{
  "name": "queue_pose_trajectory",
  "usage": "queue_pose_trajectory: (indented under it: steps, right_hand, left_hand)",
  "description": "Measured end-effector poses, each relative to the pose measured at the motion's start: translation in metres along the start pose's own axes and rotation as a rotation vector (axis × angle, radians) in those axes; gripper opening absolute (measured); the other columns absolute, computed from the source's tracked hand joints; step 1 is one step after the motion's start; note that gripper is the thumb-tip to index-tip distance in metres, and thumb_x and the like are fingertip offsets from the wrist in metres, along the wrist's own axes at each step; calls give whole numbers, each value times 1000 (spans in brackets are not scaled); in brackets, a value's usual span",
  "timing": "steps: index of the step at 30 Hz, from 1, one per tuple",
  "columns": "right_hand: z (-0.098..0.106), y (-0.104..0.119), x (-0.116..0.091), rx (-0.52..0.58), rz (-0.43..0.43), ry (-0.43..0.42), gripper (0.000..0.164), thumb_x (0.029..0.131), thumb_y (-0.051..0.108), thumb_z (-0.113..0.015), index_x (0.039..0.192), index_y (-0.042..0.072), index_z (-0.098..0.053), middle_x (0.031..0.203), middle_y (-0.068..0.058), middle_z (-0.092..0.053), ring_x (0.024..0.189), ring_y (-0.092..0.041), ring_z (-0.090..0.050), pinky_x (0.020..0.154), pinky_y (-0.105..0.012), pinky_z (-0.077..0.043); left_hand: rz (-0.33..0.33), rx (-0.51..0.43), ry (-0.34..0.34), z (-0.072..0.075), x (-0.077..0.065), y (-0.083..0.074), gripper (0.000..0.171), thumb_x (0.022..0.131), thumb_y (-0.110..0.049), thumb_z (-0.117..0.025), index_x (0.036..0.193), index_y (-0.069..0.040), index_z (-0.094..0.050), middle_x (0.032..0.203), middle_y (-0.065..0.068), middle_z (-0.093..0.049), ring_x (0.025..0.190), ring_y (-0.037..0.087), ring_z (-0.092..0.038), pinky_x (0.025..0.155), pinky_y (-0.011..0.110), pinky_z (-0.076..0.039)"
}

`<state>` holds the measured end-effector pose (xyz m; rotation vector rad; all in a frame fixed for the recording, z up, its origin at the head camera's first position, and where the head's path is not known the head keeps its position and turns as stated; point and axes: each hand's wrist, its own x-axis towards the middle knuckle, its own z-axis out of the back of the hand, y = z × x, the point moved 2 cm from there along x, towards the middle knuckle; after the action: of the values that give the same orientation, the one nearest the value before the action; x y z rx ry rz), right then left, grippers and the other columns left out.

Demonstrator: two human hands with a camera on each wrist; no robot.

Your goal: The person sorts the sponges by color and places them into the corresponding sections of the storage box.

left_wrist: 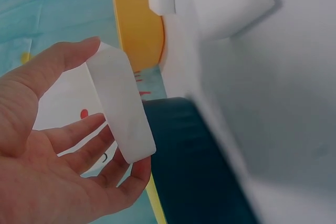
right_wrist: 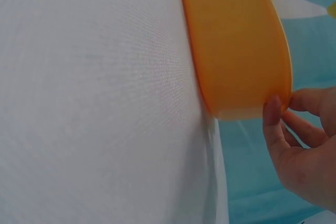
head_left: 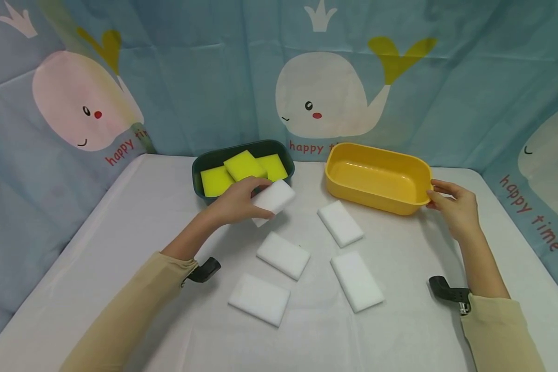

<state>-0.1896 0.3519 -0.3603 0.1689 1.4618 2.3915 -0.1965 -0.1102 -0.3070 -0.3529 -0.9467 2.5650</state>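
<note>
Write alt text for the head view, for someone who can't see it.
A person's left hand holds a white sponge by a dark green tub containing yellow sponges, while their right hand pinches the right end of a yellow tub. Four more white sponges lie on the white table.

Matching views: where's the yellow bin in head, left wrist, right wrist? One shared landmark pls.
Head: yellow bin right of centre, about mid-height, right hand pinching its right end.
Left wrist: yellow bin left of centre, cut off by the top edge, above the dark green bin.
Right wrist: yellow bin right of centre, cut off by the top edge.
Shared landmark: blue backdrop, beside the yellow bin in all three.
</note>
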Motion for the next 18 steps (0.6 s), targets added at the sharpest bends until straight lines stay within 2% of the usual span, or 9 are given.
queue_pose_trajectory:
  steps: [9,18]
  right_hand:
    - [0,2,-3,-4,-4,2,54,110,18,-56,158,-4,-42,116,10,-49,79,11,-59,75,-6,-54]
    - [0,2,-3,-15,-15,1,55,110,20,-55,159,-1,-41,117,8,-48,79,10,-59,77,-6,-54]
  left_hand:
    - [12,-2,8,-5,21,-7,77,89,-20,-86,154,1,-49,151,20,-54,125,34,-54,108,49,-53]
    - [7,4,13,-17,43,-15,78,89,-21,-86,154,2,-49,150,19,-55,127,32,-54,112,45,-51]
